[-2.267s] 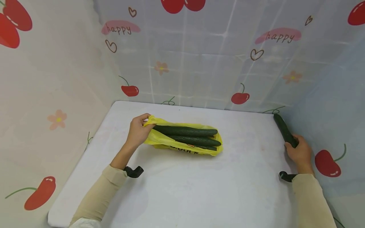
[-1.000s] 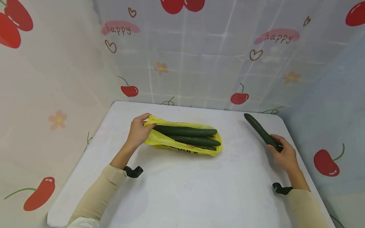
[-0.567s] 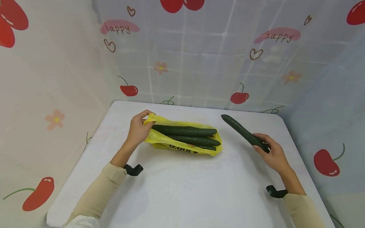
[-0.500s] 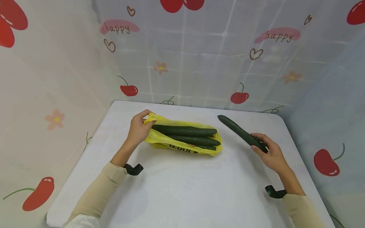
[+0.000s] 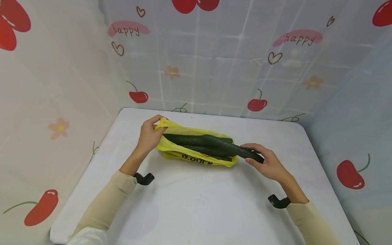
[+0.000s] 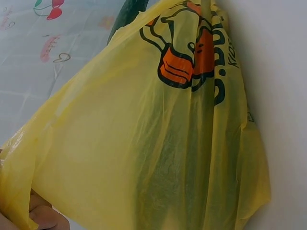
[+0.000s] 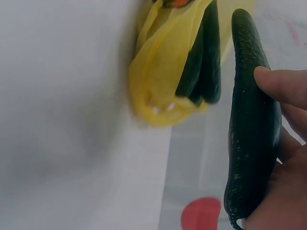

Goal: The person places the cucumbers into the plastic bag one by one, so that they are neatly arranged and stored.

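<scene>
My left hand (image 5: 149,135) pinches the rim of a yellow plastic bag (image 5: 172,148) that lies on its side, its long opening facing up. Several dark green cucumbers (image 5: 177,139) lie lengthwise inside it. My right hand (image 5: 269,166) holds one more cucumber (image 5: 225,146) by its near end, between thumb and fingers. In the head view its far half overlaps the bag's opening and the cucumbers there. The right wrist view has the held cucumber (image 7: 253,129) beside the bag (image 7: 156,79). The left wrist view is mostly filled by printed yellow plastic (image 6: 105,139).
The bag lies on a white table (image 5: 196,204) with rounded corners. Printed sheets with cherries and hearts hang behind it (image 5: 214,75) and along both sides. A black strap mount (image 5: 278,201) sits on the right wrist, another mount (image 5: 144,179) on the left.
My right hand has carried the cucumber leftward from the table's right edge until it overlaps the bag. My left hand keeps hold of the rim, which has risen slightly and widened.
</scene>
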Motion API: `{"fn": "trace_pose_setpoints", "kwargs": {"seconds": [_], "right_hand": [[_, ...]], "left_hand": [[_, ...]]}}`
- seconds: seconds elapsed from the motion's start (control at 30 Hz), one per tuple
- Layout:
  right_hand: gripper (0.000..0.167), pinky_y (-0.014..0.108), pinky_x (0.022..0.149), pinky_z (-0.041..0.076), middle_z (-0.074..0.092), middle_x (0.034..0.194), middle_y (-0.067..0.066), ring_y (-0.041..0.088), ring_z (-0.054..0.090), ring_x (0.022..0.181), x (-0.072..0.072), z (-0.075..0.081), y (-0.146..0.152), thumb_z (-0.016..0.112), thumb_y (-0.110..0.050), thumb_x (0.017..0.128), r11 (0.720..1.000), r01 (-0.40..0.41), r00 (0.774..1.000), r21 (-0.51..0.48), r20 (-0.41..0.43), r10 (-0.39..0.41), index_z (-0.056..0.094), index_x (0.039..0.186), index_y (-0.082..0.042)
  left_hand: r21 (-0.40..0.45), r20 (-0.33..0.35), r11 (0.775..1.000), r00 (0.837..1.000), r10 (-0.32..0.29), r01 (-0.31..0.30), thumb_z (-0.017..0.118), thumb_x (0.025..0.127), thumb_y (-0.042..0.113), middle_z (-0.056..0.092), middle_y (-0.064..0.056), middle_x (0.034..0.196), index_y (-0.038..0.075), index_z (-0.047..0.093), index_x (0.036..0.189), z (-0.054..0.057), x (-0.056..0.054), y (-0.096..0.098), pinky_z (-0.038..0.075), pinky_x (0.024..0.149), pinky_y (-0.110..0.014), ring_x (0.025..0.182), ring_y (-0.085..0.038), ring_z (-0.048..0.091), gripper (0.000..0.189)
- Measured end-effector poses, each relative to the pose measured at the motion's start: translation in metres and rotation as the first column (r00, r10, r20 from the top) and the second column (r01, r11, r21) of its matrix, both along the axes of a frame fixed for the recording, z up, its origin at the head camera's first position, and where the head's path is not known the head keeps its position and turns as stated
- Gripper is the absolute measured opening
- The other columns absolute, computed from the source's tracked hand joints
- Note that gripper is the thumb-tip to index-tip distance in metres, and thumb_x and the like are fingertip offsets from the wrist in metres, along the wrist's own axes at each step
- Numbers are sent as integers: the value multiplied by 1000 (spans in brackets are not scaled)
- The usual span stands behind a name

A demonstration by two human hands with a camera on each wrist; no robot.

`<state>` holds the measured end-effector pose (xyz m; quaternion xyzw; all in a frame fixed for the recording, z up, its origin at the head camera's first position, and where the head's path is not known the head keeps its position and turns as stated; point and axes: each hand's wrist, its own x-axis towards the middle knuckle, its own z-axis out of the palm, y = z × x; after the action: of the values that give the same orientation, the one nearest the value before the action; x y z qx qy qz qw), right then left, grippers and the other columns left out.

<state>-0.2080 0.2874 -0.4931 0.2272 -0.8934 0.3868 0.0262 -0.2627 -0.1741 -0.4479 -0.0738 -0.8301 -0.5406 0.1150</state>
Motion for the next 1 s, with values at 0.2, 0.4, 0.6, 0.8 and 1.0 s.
{"fn": "trace_pose_setpoints", "kwargs": {"seconds": [0.2, 0.4, 0.6, 0.8, 1.0], "right_hand": [[47, 61, 117, 47, 67, 147, 6, 31, 59, 141, -17, 5, -49, 75, -14, 101, 989, -141, 990, -35, -15, 141, 64, 146, -22], [46, 62, 116, 49, 67, 148, 8, 32, 61, 138, -34, 14, -90, 73, -20, 103, 976, -218, 976, -1, -5, 218, 63, 148, -20], [46, 58, 113, 51, 68, 145, 6, 28, 62, 133, -44, 13, -120, 73, -20, 103, 971, -237, 971, 10, -6, 237, 64, 149, -22], [47, 54, 108, 55, 69, 143, 4, 25, 64, 127, -57, 15, -142, 72, -23, 105, 969, -243, 969, 51, -40, 245, 62, 151, -24], [48, 58, 118, 48, 65, 152, 6, 31, 60, 139, -73, 12, -157, 69, -21, 106, 966, -249, 967, 65, -47, 252, 59, 153, -21]], "left_hand": [[-21, 21, 1000, 1000, -15, 15, 67, 107, 18, 74, -14, 132, 9, 76, 127, 1, 0, 0, 46, 55, -19, 71, -11, 58, 24], [-24, 35, 999, 999, -21, 22, 67, 106, 17, 74, -14, 135, 8, 77, 127, 1, 1, 0, 43, 53, -20, 63, -11, 51, 25], [-41, 36, 999, 999, -22, 23, 67, 106, 17, 75, -12, 133, 9, 78, 126, 2, 2, 1, 47, 59, -20, 84, -22, 60, 24], [-48, 34, 999, 999, -21, 22, 68, 106, 19, 75, -12, 133, 10, 79, 125, 4, 2, 0, 53, 64, -18, 88, -22, 66, 23], [-64, 34, 998, 999, -6, 8, 67, 106, 20, 75, -11, 135, 10, 78, 126, 6, 3, 0, 55, 72, -16, 100, -23, 70, 25]]}}
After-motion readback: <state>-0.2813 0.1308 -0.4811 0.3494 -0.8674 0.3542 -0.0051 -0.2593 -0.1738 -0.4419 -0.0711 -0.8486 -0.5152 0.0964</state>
